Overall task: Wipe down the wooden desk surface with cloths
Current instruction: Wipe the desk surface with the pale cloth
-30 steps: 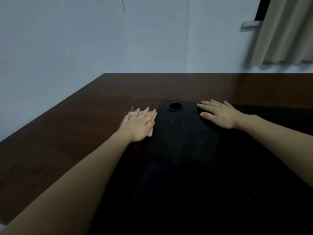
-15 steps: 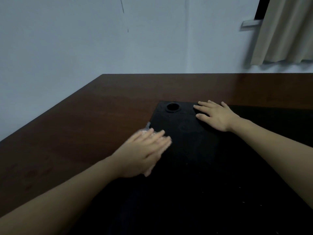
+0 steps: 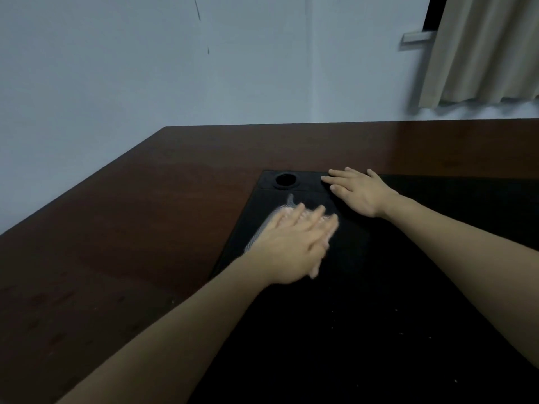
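Note:
A dark brown wooden desk [image 3: 140, 228] fills the lower view, with a large black mat [image 3: 379, 316] lying on its right part. My left hand [image 3: 294, 243] lies flat with straight fingers on a pale cloth [image 3: 262, 228], pressing it onto the mat's left part; the hand is motion-blurred and covers most of the cloth. My right hand [image 3: 358, 191] rests flat, fingers spread, on the mat's far edge. It holds nothing.
A round black hole [image 3: 285, 179] sits in the mat's far left corner, just left of my right hand. A pale wall runs along the desk's far and left edges. A beige curtain [image 3: 481, 51] hangs at the upper right.
My left hand first slid the cloth toward me along the mat's left edge, and has since pushed it rightward and farther onto the mat. My right hand has stayed put.

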Motion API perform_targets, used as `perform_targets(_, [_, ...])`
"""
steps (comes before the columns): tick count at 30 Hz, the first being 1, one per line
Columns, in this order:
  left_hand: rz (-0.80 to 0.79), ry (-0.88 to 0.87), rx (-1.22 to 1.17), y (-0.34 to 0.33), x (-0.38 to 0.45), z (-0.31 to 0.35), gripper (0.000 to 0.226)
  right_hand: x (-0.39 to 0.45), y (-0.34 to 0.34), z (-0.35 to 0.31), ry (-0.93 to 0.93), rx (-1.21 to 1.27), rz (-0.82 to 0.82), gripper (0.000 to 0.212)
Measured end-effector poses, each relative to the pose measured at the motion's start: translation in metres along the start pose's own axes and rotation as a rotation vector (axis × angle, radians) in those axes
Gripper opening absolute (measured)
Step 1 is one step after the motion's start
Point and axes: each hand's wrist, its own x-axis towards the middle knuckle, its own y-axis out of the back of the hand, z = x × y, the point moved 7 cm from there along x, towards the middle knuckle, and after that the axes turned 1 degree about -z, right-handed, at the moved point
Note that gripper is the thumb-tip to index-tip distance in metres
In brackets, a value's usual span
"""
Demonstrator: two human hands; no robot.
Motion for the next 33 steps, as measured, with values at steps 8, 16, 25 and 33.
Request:
perform_targets(8, [-0.037, -0.049, 0.042, -0.008, -0.048, -0.038, 0.052, 0.001, -0.002, 0.004, 0.009, -0.004, -0.003, 0.050])
perform_targets(16, [-0.024, 0.284, -0.160, 0.002, 0.014, -0.055, 0.053, 0.000, -0.001, 0.001, 0.012, 0.006, 0.006, 0.051])
perform_targets(25, [-0.042, -0.156, -0.065, -0.006, -0.049, 0.057, 0.055, -0.035, 0.034, 0.005, 0.018, 0.051, 0.256, 0.043])
perform_targets(33, [-0.030, -0.019, 0.059, -0.010, -0.051, 0.012, 0.055, -0.059, 0.040, 0.042, 0.026, 0.052, 0.183, 0.047])
